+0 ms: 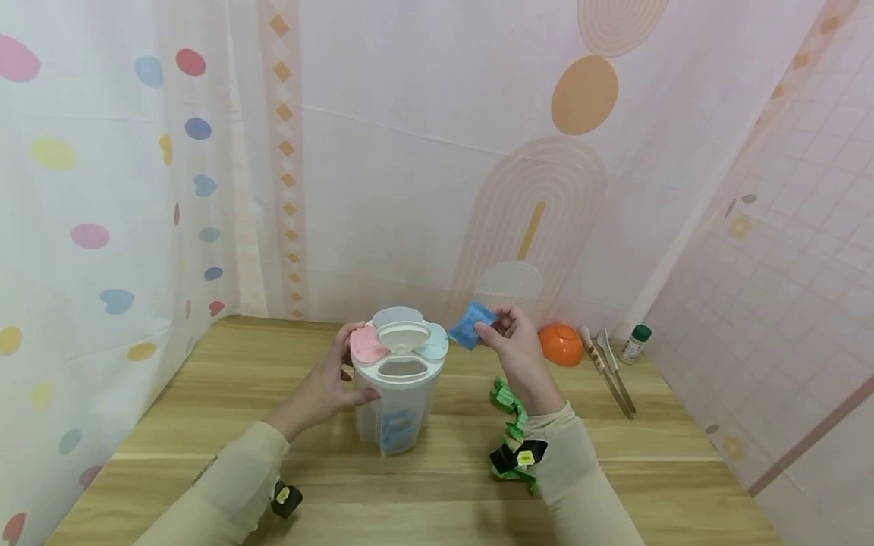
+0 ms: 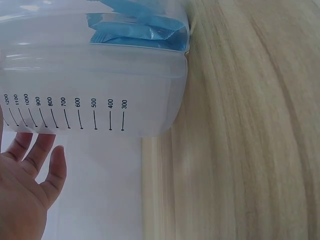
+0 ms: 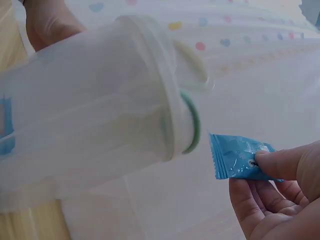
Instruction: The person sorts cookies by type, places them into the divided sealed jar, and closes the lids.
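Sleeves (image 1: 232, 485), both cream, are nearest me on head cam, w/ a black wrist cam (image 1: 287, 500) by each cuff. Just past them, L hand (image 1: 328, 385) is curled round the L side of a translucent container (image 1: 413, 402), upright on the tabletop (image 1: 410, 500): thumb in front, fingers farther round near the lid (image 1: 400, 341), which has pastel sections. Green pkts (image 1: 507, 398) lie by the R forearm, partly hidden under it. R hand (image 1: 517, 349) pinches a blue pkt (image 1: 471, 326) btwn thumb & fingers, held up just R of the lid, not touching. Farther back on the R: orange bowl (image 1: 561, 345), looks upside down, then tongs (image 1: 606, 375) & a small green-capped bottle (image 1: 635, 345); patterned curtain (image 1: 410, 152) behind all.

L wrist cam gives me what head doesn't: vol. marks (image 2: 93, 112), 300 to 1200, on the container wall, plus clearer detail of crinkled blue pkts inside (image 2: 140, 36) near the bottom. R wrist cam adds a green ring (image 3: 194, 122) at the lid's edge, and the gap btwn it & the held pkt. Bowl, tongs & bottle I get from head only.
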The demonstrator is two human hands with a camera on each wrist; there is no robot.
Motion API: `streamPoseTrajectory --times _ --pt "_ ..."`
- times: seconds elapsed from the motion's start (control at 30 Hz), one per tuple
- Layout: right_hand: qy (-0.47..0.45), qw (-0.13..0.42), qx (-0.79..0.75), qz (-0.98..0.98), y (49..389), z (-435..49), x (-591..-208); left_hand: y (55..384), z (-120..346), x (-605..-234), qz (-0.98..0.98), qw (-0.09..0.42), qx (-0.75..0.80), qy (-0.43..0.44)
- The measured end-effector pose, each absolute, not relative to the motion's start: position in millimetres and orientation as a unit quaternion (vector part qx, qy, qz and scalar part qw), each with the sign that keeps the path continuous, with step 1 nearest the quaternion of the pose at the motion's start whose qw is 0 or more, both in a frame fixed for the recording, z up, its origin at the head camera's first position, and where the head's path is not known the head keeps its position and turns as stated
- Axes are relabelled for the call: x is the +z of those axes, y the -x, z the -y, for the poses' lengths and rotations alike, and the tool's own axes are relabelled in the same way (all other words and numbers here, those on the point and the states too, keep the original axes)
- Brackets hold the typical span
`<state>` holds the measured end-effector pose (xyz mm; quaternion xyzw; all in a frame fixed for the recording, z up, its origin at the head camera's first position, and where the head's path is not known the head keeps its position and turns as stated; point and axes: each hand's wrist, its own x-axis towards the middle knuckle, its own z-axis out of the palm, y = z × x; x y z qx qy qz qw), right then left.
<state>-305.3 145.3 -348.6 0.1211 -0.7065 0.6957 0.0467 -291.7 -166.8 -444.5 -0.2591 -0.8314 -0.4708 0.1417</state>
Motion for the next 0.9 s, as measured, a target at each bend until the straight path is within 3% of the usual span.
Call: streamPoseTrajectory --times 0.2,0.9 --pt "-0.150 0.067 0.684 0.710 295.4 -137.8 -336.5 294.4 166.9 -444.6 0.830 0.144 -0.473 0.258" --pt "-0.223 0.028 0.679 0.699 279.1 -99.1 -349.4 296.0 167.0 -449.8 0.834 0.143 -0.465 0.259"
